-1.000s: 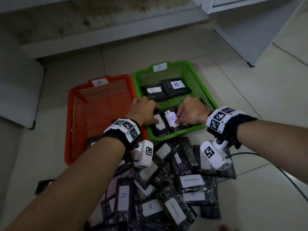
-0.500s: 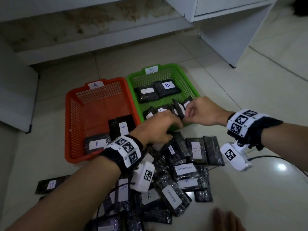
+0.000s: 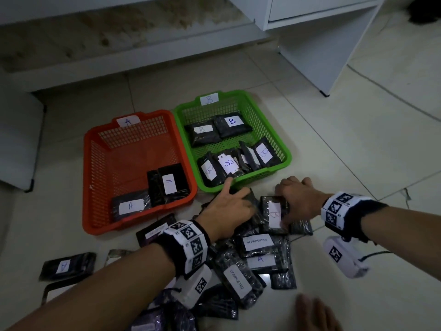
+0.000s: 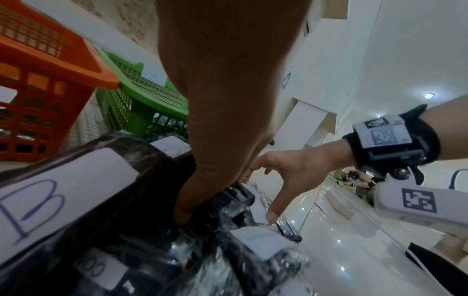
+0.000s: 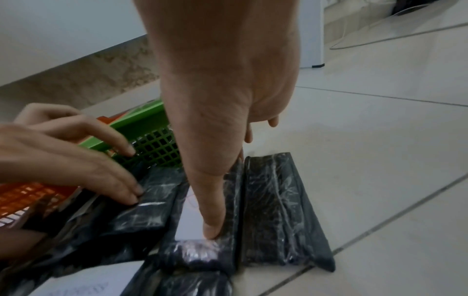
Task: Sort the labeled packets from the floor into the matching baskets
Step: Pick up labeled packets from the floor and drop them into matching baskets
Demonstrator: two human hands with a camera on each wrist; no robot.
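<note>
The orange basket (image 3: 86, 175) marked A holds three packets. Beside it, the green basket (image 3: 288, 154) marked B holds several B packets. In front of them, dark labelled packets lie in a heap on the floor. My right hand (image 3: 288, 201) grips a packet labelled B (image 3: 274, 211) at the top of the heap, its thumb (image 5: 212, 230) on the near end and its fingers over the far end. My left hand (image 3: 236, 201) rests flat on a dark packet (image 5: 152, 200) next to it. Its index finger reaches the green basket's front wall.
The heap includes packets reading IN PROGRESS (image 3: 257, 241), COMPLETED (image 3: 237, 279) and A (image 3: 260, 259). One A packet (image 3: 64, 266) lies alone at the left. A plain dark packet (image 5: 278, 210) lies right of the held one. White cabinets (image 3: 322, 44) stand behind. Toes (image 3: 315, 314) show at the bottom.
Both hands have drawn back from the green basket to the heap on the floor. The right hand has taken hold of a B packet; the left has come down on a neighbouring packet.
</note>
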